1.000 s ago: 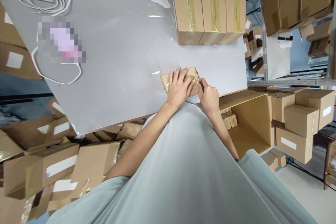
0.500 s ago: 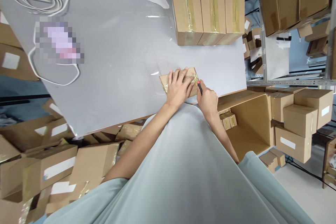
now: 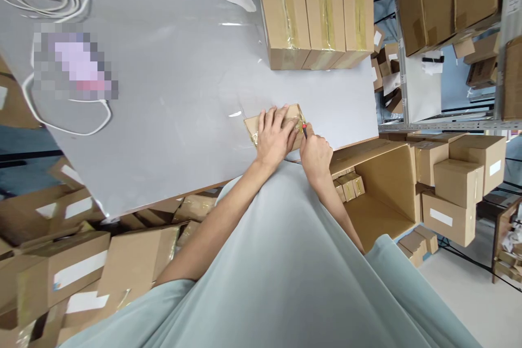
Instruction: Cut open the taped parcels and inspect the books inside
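Small taped carton (image 3: 294, 112) under left hand (image 3: 273, 134), red-and-black tool (image 3: 304, 130) in right hand (image 3: 316, 153)
Left hand lies flat, fingers a bit spread, on carton top, gripping nothing; right hand curls tight round tool at carton's right end; three taped boxes (image 3: 325, 15) stand beyond both hands, large open box (image 3: 385, 190) sits right of right hand

At the near edge of the table (image 3: 175, 98), the left hand (image 3: 273, 137) covers much of the small carton (image 3: 294, 111), and the right hand (image 3: 316, 153) hides most of the red-and-black tool (image 3: 304, 129). Toward the left edge, a pixelated object (image 3: 79, 62) is unreadable.
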Demonstrator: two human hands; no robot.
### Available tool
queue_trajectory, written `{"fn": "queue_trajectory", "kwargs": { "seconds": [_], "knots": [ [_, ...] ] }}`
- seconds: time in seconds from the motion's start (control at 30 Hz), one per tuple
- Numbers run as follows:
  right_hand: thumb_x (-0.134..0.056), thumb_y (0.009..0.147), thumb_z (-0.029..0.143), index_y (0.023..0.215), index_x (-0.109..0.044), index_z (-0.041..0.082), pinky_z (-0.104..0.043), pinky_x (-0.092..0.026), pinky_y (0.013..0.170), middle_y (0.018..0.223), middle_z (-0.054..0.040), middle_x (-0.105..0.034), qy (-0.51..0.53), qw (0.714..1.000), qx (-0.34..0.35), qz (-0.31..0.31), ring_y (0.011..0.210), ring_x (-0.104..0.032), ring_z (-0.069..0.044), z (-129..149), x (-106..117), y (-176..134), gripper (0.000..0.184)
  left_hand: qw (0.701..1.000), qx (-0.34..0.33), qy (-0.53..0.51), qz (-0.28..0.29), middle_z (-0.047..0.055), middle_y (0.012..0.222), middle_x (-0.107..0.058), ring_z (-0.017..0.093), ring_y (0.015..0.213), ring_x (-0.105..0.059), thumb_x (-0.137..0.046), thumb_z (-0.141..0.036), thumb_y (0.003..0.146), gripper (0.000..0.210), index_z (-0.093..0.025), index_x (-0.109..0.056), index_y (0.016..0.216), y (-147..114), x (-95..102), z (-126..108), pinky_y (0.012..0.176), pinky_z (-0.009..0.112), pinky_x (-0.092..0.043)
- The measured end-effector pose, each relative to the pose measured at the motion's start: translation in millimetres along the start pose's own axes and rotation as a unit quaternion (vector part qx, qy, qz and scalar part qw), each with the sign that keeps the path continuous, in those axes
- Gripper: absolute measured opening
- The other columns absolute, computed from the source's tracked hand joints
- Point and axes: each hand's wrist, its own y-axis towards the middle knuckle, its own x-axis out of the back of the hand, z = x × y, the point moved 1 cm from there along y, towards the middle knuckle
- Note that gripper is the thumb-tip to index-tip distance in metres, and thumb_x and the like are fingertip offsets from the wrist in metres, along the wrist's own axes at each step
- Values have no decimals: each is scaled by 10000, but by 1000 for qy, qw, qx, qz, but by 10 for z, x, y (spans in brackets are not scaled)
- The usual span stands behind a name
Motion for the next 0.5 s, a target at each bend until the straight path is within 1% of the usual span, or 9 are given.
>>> {"fn": "queue_trajectory", "kwargs": {
  "seconds": [0.13,0.27,0.37,0.5],
  "knots": [
    [-335,1182,257,1601,-537,201,-375,-603,915,1171,-188,-825,-13,1000,-13,20,1069,-809,-293,-37,78,-46,468,1000,4,6,8,91,1731,-524,376,1652,-389,-498,-464,1131,369,-276,-740,1337,13,7,-28,1395,690,-161],
    [-367,1167,228,1537,-588,183,-356,-596,930,1187,-196,-821,-28,1000,-3,8,1088,-804,-281,-15,126,-9,433,1000,8,20,15,106,1735,-516,378,1652,-390,-505,-447,1128,366,-263,-747,1333,28,27,-35,1401,667,-160],
    [-382,1167,237,1559,-572,191,-351,-596,924,1172,-191,-822,-39,999,10,-1,1076,-809,-280,-4,135,-13,437,1000,5,27,13,104,1737,-514,377,1644,-398,-509,-445,1127,365,-265,-744,1339,23,38,-31,1395,675,-173],
    [-309,1197,278,1628,-522,213,-336,-594,881,1139,-160,-826,-30,999,14,-9,1016,-814,-265,3,137,-97,485,1000,3,28,10,100,1731,-523,366,1646,-397,-491,-448,1134,369,-273,-739,1344,11,45,-33,1394,677,-182]
  ]
}}
